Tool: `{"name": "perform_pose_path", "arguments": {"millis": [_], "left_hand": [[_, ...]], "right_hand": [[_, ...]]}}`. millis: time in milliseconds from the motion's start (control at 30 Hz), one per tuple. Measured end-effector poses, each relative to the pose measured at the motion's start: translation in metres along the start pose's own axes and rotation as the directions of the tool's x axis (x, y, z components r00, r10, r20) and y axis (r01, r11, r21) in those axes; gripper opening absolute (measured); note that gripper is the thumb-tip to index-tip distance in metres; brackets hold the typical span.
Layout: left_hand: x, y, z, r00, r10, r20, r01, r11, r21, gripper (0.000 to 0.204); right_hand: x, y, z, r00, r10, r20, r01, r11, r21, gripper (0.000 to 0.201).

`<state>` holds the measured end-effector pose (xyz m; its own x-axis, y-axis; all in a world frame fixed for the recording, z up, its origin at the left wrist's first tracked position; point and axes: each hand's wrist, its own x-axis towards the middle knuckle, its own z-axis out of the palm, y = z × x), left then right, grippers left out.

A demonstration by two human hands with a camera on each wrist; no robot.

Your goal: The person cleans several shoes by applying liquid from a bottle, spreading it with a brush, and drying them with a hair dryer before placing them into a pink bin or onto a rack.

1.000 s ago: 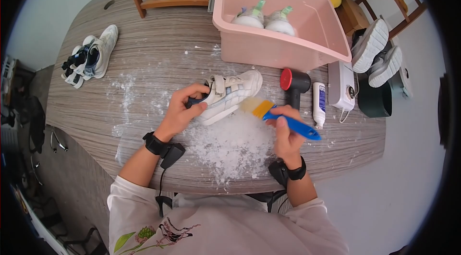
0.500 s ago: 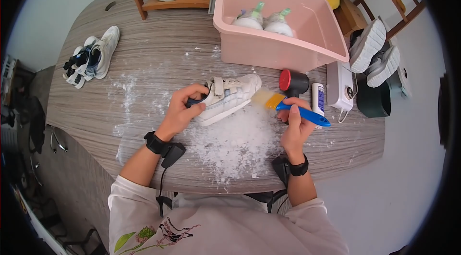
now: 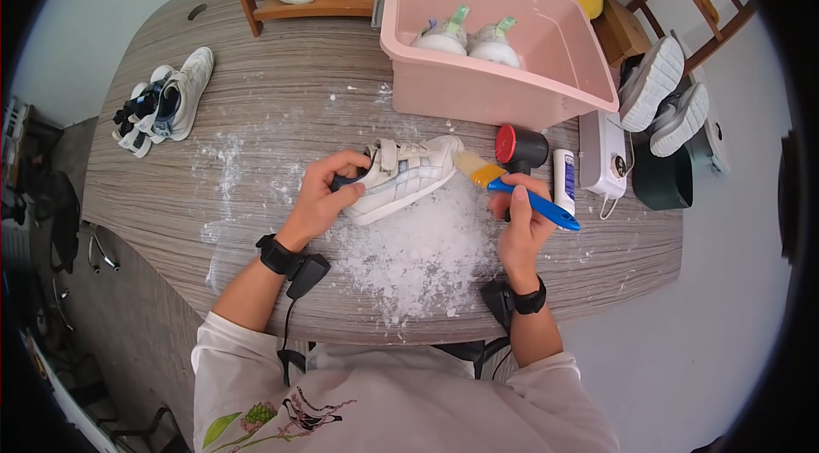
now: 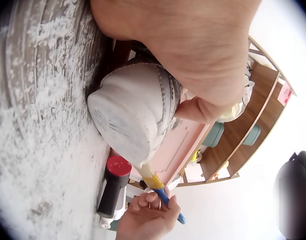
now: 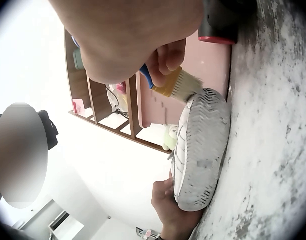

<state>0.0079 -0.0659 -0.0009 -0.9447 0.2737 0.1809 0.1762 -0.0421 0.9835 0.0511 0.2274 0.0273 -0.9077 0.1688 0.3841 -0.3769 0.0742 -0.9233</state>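
A white sneaker (image 3: pixel 408 176) with a strap and pale blue patches stands in the middle of the table, toe to the right. My left hand (image 3: pixel 328 193) grips it by the heel collar, thumb on the near side and fingers toward the opening. Between the thumb and fingers of my right hand (image 3: pixel 522 227) is a paintbrush (image 3: pixel 533 201) with a blue handle and yellow band. Its pale bristles (image 5: pixel 187 86) meet the toe, as the right wrist view shows. That view also has the sneaker's treaded sole (image 5: pixel 202 150) facing the camera, with white powder on it.
White powder (image 3: pixel 418 257) covers the table around the sneaker. Behind it stands a pink bin (image 3: pixel 478 82) holding a pair of white shoes (image 3: pixel 495 48). A black-and-red hairdryer-like device (image 3: pixel 522 146) and a white tube (image 3: pixel 564 176) lie to the right. More sneakers (image 3: pixel 171 99) sit at far left.
The paintbrush has moved with my right hand from the sneaker's near side, right and away from me, to the toe. My left hand keeps its hold on the heel, and the toe has dipped slightly.
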Motion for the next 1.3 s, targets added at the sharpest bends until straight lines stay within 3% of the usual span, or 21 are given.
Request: {"name": "perform_pose_path", "arguments": {"millis": [133,200,300,433,600,633,700,800,933,1000,1100,1233,1300], "left_hand": [[-0.001,0.0,0.0,1.0,-0.009,0.002,0.009,1.0,0.009,0.025],[-0.001,-0.001,0.0,1.0,-0.008,0.002,0.008,1.0,0.007,0.025],[0.0,-0.002,-0.001,1.0,-0.009,0.004,0.009,1.0,0.005,0.025],[0.0,-0.001,0.0,1.0,0.0,0.002,0.0,1.0,0.016,0.024],[0.0,0.001,0.0,1.0,-0.004,-0.001,0.004,1.0,0.017,0.023],[0.0,0.0,-0.001,1.0,-0.007,0.004,0.007,1.0,0.014,0.023],[0.0,-0.002,0.0,1.0,-0.009,0.008,0.009,1.0,0.011,0.023],[0.0,-0.003,-0.001,1.0,0.009,-0.004,-0.009,1.0,0.015,0.023],[-0.001,-0.002,-0.001,1.0,-0.007,0.01,0.007,1.0,0.014,0.024],[-0.001,-0.002,-0.001,1.0,-0.02,0.009,0.02,1.0,0.011,0.025],[-0.001,0.0,0.0,1.0,-0.017,0.001,0.017,1.0,0.012,0.025],[0.0,0.001,0.001,0.996,0.083,-0.032,-0.081,0.993,0.083,0.027],[0.0,-0.001,0.0,0.99,0.139,-0.027,-0.135,0.985,0.111,0.028]], "right_hand": [[0.001,-0.002,0.001,0.999,-0.016,-0.049,0.015,1.0,-0.019,0.021],[0.005,-0.004,0.005,0.988,0.027,-0.153,-0.028,1.0,-0.007,0.021],[0.006,-0.003,0.007,0.987,0.025,-0.157,-0.024,1.0,0.004,0.021],[0.001,0.0,-0.004,0.999,0.029,-0.013,-0.029,0.999,0.04,0.021],[0.009,-0.008,0.01,0.983,0.042,-0.179,-0.038,0.999,0.03,0.02],[0.008,-0.008,0.009,0.983,0.042,-0.18,-0.037,0.999,0.029,0.02],[0.004,-0.005,0.002,0.998,0.048,-0.048,-0.047,0.999,0.003,0.02],[0.001,-0.003,-0.003,0.999,0.035,-0.021,-0.034,0.998,0.052,0.019],[0.006,-0.006,0.005,0.995,-0.013,-0.098,0.019,0.998,0.061,0.019],[0.008,-0.009,0.011,0.983,0.048,-0.179,-0.043,0.999,0.028,0.02],[0.003,-0.006,0.002,0.997,0.062,-0.055,-0.059,0.997,0.052,0.021],[-0.004,-0.004,-0.006,0.994,0.105,-0.028,-0.098,0.979,0.178,0.022],[-0.001,-0.003,-0.002,0.989,0.042,-0.144,-0.019,0.988,0.156,0.022]]}}
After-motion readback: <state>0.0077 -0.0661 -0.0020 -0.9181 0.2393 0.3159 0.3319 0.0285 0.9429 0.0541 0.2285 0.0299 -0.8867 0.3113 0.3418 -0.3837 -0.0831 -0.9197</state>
